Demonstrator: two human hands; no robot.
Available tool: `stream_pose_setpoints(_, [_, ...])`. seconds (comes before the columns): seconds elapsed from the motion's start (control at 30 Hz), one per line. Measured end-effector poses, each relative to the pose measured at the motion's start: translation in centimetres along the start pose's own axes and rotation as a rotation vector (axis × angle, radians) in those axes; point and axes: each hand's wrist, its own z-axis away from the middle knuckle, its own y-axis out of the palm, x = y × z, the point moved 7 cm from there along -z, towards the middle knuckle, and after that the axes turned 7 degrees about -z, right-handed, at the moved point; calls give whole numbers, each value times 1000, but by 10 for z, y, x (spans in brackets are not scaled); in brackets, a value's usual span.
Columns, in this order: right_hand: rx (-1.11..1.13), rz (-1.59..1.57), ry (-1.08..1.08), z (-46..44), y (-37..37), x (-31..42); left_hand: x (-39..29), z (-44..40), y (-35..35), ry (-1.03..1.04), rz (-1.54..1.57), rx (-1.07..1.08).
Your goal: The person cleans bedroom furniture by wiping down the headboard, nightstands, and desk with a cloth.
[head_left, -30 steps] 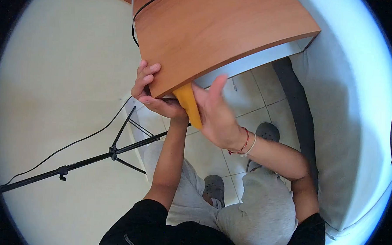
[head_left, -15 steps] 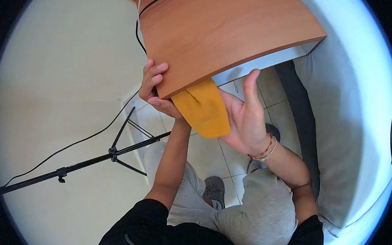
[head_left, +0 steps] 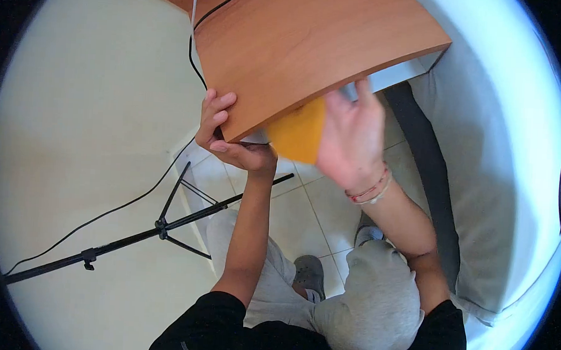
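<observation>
My left hand (head_left: pixel 235 132) is wrapped round the near left corner of a wooden tabletop (head_left: pixel 298 57), its fingers on the side edge and its thumb underneath. A yellow cloth (head_left: pixel 298 135) hangs from below the front edge, partly hidden by the board. My right hand (head_left: pixel 354 134) is at the cloth, somewhat blurred, with its thumb raised near the edge. Its other fingers are out of sight behind the cloth and under the board.
A black tripod stand (head_left: pixel 191 218) leans by the wall on the left. Cables (head_left: pixel 196 30) run along the tabletop's left side. A grey-covered piece of furniture (head_left: pixel 486 203) stands close on the right. My legs and a grey shoe (head_left: pixel 309 273) are below, over floor tiles.
My right hand and the yellow cloth have moved up and farther under the tabletop's front edge, and less cloth shows. My left hand keeps its hold on the corner.
</observation>
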Motion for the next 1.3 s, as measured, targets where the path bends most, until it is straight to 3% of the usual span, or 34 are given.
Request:
stream_pose_setpoints(0.1, [-89, 27, -184, 15, 13, 39, -3, -3, 1, 13, -9, 14])
stream_pose_setpoints(0.23, [128, -89, -42, 15, 20, 6, -3, -1, 2, -20, 11, -11])
stream_pose_setpoints(0.3, [-42, -98, -5, 14, 13, 6, -4, -2, -1, -15, -2, 7])
stream_pose_setpoints(0.43, [-217, 232, -311, 15, 32, 63, -6, -3, 2, -6, -20, 2])
stream_pose_setpoints(0.57, [114, 154, -324, 21, 41, 89, -3, -1, 1, 29, -30, -15])
stream_pose_setpoints(0.7, [-42, 21, -404, 20, 30, 50, -3, -1, 3, 52, -34, -23])
stream_pose_setpoints(0.9, [-3, 289, -518, 33, 50, 112, -5, -4, 0, 68, -85, -3])
stream_pose_setpoints(1.1, [-67, 393, -653, 51, 40, 99, -5, -2, 3, 74, -46, -9])
stream_pose_setpoints(1.2, [67, 396, -495, 37, 40, 112, -5, -2, 2, 64, -62, -3])
stream_pose_setpoints(1.3, [-20, 382, -573, 40, 45, 106, -8, -3, 2, 49, -82, 35])
